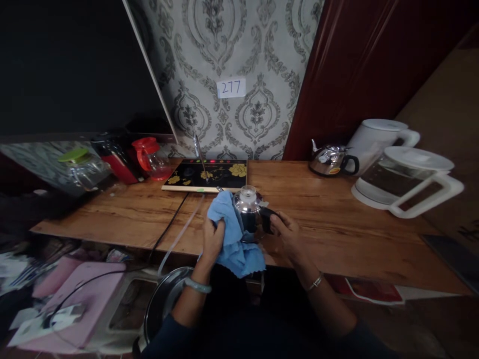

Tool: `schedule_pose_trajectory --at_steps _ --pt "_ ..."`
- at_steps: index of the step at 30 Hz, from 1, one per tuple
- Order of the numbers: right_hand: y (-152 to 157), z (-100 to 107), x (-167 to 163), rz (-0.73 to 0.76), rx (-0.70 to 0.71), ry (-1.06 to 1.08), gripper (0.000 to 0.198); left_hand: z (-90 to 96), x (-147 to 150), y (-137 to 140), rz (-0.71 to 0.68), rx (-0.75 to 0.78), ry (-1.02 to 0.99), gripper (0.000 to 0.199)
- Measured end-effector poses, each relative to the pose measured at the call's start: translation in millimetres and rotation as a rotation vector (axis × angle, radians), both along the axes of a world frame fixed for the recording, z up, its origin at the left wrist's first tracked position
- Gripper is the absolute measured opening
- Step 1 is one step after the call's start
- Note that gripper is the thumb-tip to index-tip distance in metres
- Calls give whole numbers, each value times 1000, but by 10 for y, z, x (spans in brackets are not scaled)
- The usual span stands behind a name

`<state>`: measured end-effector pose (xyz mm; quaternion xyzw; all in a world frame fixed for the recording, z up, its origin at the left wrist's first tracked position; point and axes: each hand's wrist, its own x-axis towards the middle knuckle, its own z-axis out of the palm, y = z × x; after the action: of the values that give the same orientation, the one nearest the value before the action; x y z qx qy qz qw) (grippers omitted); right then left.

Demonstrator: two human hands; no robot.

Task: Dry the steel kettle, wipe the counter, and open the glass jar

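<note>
A small shiny metal kettle (248, 205) with a clear-topped lid is held up over the front part of the wooden table. My right hand (287, 230) is closed around its black handle (268, 219). On the kettle's left side, my left hand (214, 233) presses a light blue cloth (232, 224) against the metal, thumb showing and the other fingers hidden by the cloth. The cloth's lower end hangs past the table's front edge. Only the spout's tip shows above the cloth.
Behind the kettle lies a black induction cooker (209, 174) with gold flowers and a thin tap. To the right stand another metal kettle (328, 160), a white kettle (374, 142) and a glass jug (396, 177). Left are a red-lidded jug (151, 159), a red flask (118, 159) and a green-lidded jug (80, 169).
</note>
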<state>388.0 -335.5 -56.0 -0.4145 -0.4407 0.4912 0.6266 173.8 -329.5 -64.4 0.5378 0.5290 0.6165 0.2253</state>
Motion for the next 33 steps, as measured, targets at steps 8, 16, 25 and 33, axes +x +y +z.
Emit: schedule_pose_trajectory --at_steps 8,16,25,33 --pt "-7 20 7 15 2 -2 47 -61 -17 -220 51 67 171 32" --pt "-32 107 -22 7 -29 47 42 265 423 -483 74 367 680 45" --pt "-67 65 -12 59 -85 125 43 -40 359 -529 23 451 825 43" --pt "-70 61 2 -25 29 -33 44 -22 -39 -477 0 163 451 35"
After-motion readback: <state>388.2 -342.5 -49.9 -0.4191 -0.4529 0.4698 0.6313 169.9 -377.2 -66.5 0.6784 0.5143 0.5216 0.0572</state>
